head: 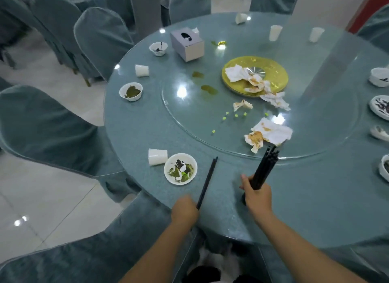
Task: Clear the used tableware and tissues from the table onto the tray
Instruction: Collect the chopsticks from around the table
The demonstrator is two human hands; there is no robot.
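Observation:
My left hand (184, 210) grips a pair of black chopsticks (207, 182) at the near table edge, their tips pointing away. My right hand (257, 195) holds a bundle of several black chopsticks (265, 167) upright and tilted to the right. A white bowl with food scraps (180, 168) sits just left of the pair, with a tipped white cup (157, 156) beside it. Stained tissues (268, 134) lie on the glass turntable (189, 118). More tissues (248, 77) lie in the yellow plate (275, 72).
A grey tissue box (187, 43), several white bowls (131, 91) and cups (275, 32) stand around the round table. More dishes (380, 107) line the right rim. Sauce spills and green bits dot the turntable. Covered chairs (48, 131) ring the table.

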